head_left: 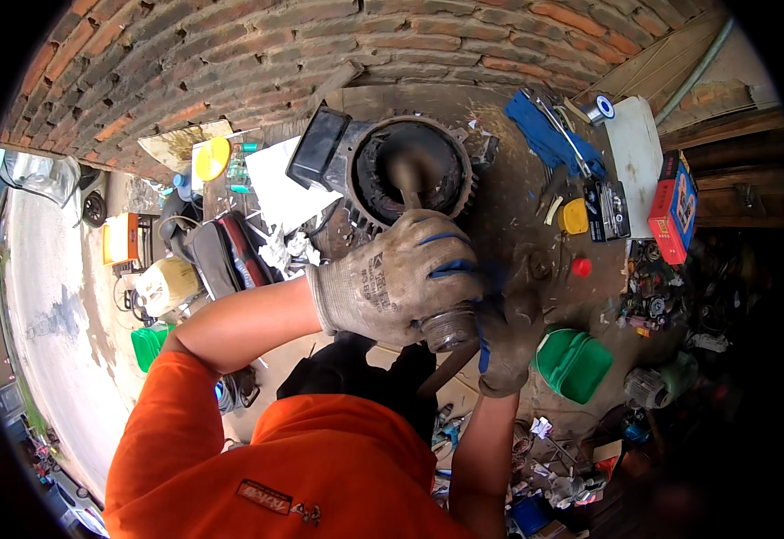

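My left hand [399, 277], in a grimy grey glove with blue under the fingers, is wrapped round a dark metal cylindrical piece [448, 331] with a ringed end. My right hand [510, 341], gloved alike and partly blurred, is closed against that piece's right side; whether it grips it or something else is hidden. Just beyond my left hand lies a round, finned motor housing [369, 166] with a dark bore and a black box on its left. A rod-like part [407, 187] shows between the bore and my left knuckles; its join to what I hold is hidden.
A worn bench [535, 260] holds white paper [270, 193], a tool bag [221, 256], a blue cloth with tools [544, 130] and a red box [675, 207]. A green bin [574, 364] and scrap parts lie at right. A brick wall [383, 40] stands behind; pavement is at left.
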Tool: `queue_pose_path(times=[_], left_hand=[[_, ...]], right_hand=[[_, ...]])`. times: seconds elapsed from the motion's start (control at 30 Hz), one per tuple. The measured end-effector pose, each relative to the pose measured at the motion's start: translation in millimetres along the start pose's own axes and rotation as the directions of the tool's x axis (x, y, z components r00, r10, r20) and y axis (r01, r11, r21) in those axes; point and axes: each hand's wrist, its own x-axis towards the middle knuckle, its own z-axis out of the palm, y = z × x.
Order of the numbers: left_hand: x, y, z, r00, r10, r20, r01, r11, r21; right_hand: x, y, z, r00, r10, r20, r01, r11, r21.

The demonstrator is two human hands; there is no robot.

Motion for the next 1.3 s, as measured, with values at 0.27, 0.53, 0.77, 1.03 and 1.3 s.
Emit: queue_pose_path(times=[0.27,0.53,0.77,1.03,1.3], left_hand=[[5,0,0,0.995,0.086,-0.048,-0.083,0.994,0.069],[12,-5,16,0.992,0.049,-0.113,-0.038,0.995,0.093],[12,1,19,0.989,0.103,-0.105,-0.083,0.981,0.178],[13,-3,20,0.995,0.071,-0.065,-0.058,0.979,0.194],[14,-6,18,0.996,0.046,-0.077,-0.031,0.982,0.188]], right_hand=[[-7,55,20,0.981,-0.094,-0.168,0.093,0.996,-0.011],[-13,29,12,0.892,-0.445,-0.072,0.347,0.779,-0.523],[-53,14,-29,0.979,-0.203,-0.026,0.175,0.896,-0.408],[-75,1,-29,0.993,0.018,-0.113,-0.026,0.997,-0.067],[-85,-25,2,0.953,-0.042,-0.300,-0.062,0.942,-0.329]])
